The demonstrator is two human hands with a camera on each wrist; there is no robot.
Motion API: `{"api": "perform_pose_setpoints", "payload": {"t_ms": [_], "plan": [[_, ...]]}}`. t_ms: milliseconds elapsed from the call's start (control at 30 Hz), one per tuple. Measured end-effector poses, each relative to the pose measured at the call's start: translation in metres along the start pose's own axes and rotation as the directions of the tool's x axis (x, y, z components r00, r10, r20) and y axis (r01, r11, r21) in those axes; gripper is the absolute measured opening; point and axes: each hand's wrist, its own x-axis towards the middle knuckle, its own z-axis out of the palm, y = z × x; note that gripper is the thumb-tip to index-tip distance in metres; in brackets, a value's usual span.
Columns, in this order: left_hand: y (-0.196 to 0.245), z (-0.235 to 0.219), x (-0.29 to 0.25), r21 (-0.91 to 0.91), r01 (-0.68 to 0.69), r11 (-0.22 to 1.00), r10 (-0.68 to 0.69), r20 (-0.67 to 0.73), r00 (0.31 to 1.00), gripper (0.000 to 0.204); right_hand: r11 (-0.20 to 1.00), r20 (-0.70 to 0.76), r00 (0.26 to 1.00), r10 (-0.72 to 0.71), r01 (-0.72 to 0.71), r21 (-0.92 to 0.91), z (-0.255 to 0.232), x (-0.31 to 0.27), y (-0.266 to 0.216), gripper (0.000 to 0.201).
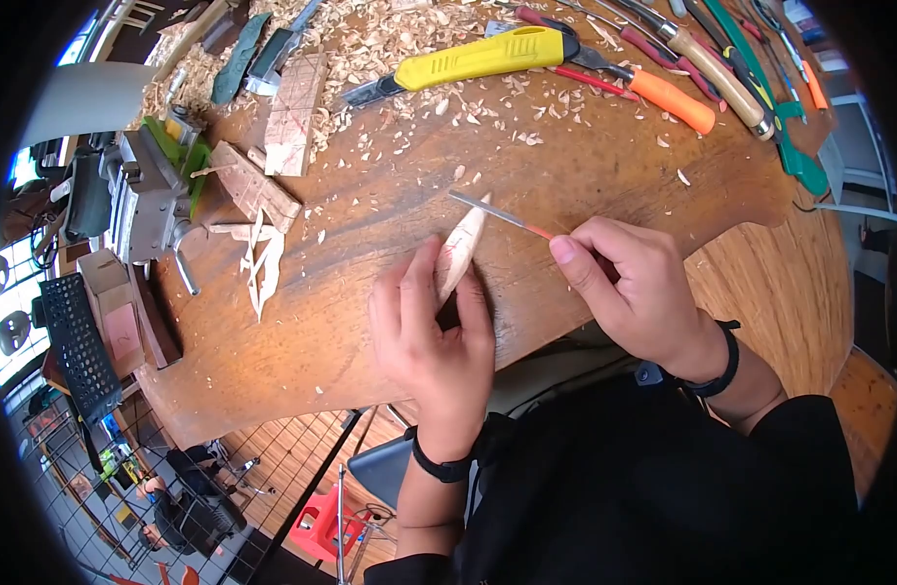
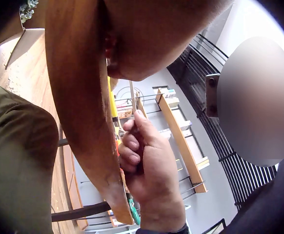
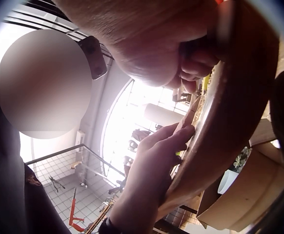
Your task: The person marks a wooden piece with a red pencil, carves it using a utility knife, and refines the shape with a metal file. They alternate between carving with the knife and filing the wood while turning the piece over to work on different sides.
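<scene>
In the head view a pale carved wooden piece (image 1: pixel 458 255), pointed at its upper end and marked with reddish lines, is gripped by the left hand (image 1: pixel 431 327) near the table's front edge. The right hand (image 1: pixel 636 288) pinches the orange handle of a thin metal file (image 1: pixel 497 213), thumb on top. The file's shaft crosses the wood's pointed tip; whether they touch I cannot tell. In the left wrist view the right hand (image 2: pixel 152 165) holds the upright shaft. The right wrist view has the left hand (image 3: pixel 154 165) around the wood (image 3: pixel 188 114).
Wood shavings (image 1: pixel 370 39) cover the table's back left. A yellow cutter (image 1: pixel 482 58), an orange-handled tool (image 1: pixel 671 99) and several others lie at the back. Left stand a metal vise (image 1: pixel 156 185) and wood blocks (image 1: pixel 253 185). The table's edge (image 1: pixel 273 414) curves before the person.
</scene>
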Motion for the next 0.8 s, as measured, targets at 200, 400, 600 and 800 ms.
{"api": "perform_pose_setpoints", "payload": {"t_ms": [200, 400, 600, 800], "plan": [[-0.005, 0.001, -0.002, 0.067, -0.082, 0.994, 0.078, 0.062, 0.995, 0.035, 0.999, 0.018, 1.0, -0.007, 0.008, -0.054, 0.0, -0.002, -0.001, 0.02], [-0.002, 0.0, -0.005, 0.034, -0.043, 0.998, 0.04, 0.077, 0.996, 0.042, 0.995, 0.034, 0.999, -0.025, 0.028, -0.1, -0.001, -0.006, 0.002, 0.013], [0.001, -0.008, -0.007, 0.035, 0.01, 0.999, -0.015, 0.132, 0.991, 0.035, 0.969, 0.148, 0.983, -0.11, 0.139, -0.202, -0.01, -0.015, 0.0, 0.032], [-0.002, -0.006, -0.009, -0.077, 0.043, 0.996, -0.03, 0.158, 0.987, 0.029, 0.894, 0.182, 0.957, -0.226, 0.277, -0.351, 0.005, -0.008, 0.0, 0.051]]}}
